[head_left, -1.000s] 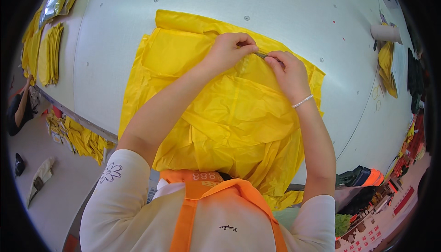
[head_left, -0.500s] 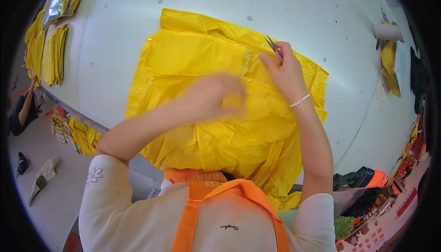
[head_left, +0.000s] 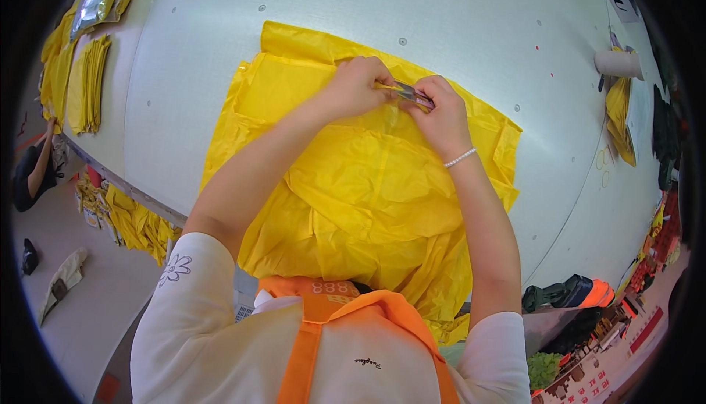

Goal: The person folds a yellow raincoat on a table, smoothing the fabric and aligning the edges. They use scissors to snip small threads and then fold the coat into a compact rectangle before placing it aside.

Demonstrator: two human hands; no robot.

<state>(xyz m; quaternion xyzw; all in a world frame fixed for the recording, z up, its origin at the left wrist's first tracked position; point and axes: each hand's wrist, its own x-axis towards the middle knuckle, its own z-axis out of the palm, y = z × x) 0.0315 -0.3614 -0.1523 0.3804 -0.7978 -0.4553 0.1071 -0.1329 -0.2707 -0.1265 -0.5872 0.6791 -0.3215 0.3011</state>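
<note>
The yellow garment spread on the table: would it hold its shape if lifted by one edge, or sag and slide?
The yellow garment would probably sag: it lies creased and bunched, draping over the table edge. Its sheen suggests thin, light, somewhat slippery film. Both hands, left hand and right hand, pinch it near a small metal tool.

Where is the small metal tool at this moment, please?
In the head view, the small metal tool sits just above centre, pinched between the left hand and right hand, over the far part of the yellow garment.
</note>
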